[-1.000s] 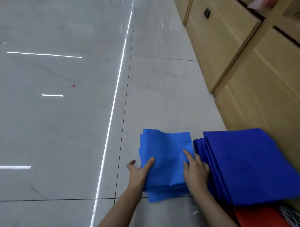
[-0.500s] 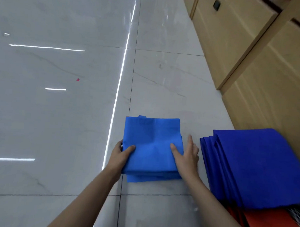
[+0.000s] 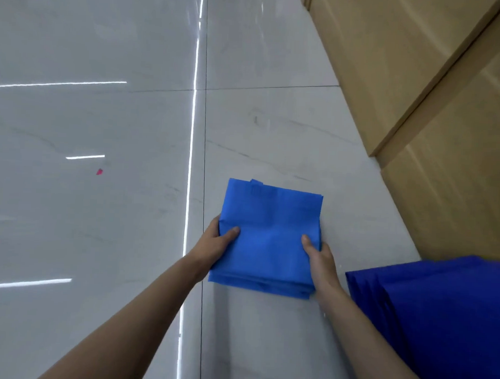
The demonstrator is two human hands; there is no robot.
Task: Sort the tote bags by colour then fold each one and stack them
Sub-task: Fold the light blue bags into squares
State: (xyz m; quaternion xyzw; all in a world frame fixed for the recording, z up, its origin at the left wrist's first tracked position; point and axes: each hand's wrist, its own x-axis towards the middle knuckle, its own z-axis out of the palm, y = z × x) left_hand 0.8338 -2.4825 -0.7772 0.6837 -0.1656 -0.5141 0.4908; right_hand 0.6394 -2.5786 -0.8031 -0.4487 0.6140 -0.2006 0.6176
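Observation:
A stack of folded light-blue tote bags (image 3: 270,218) lies on the pale tiled floor (image 3: 99,240) in the middle of the head view. My left hand (image 3: 217,242) grips its left edge, thumb on top and fingers under. My right hand (image 3: 321,257) grips the right edge the same way. A pile of darker blue tote bags (image 3: 437,309) lies unfolded at the lower right, cut off by the frame edge.
Light wooden cabinets (image 3: 430,110) run along the right side, close behind the bags. A small pink scrap (image 3: 99,171) lies on the floor to the left. Glossy tiles stretch away to the left and ahead.
Both hands have moved from lying on top of the light-blue stack to gripping its sides. The stack has shifted away from the dark blue pile, and the red bags have left the view.

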